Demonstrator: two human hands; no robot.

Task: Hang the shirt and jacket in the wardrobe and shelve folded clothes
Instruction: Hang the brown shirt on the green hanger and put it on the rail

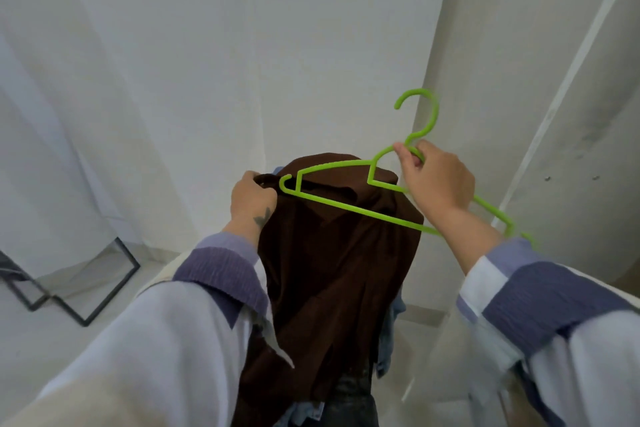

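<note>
A: While the right hand (pixel 437 180) grips the green hanger (pixel 349 208) at the neck just under its hook, fingers curled round the plastic, what is the left doing?

B: The left hand (pixel 252 199) pinches a bunched edge of the brown garment (pixel 332 270), held up in front of the chest. Fabric hangs straight down from that grip.

A: And the relation that counts?

B: The hanger's long axis runs slantwise, left tip high-left, far tip low-right behind the right wrist. Its left tip sits just beside the left hand's knuckles, touching or nearly touching the cloth there. The bar crosses in front of the garment, not inside it. My reading: the left tip has to go into the opening the left hand holds; that hand is the nearer one.

A: Shirt or jacket?

B: Cannot tell. Something blue, denim-like, shows behind and below the brown.

A: Surroundings?

B: White curtain (pixel 173 80) ahead, a pale panel (pixel 554 97) on the right, possibly the wardrobe side. A dark frame (pixel 104 291) leans low on the left.
</note>
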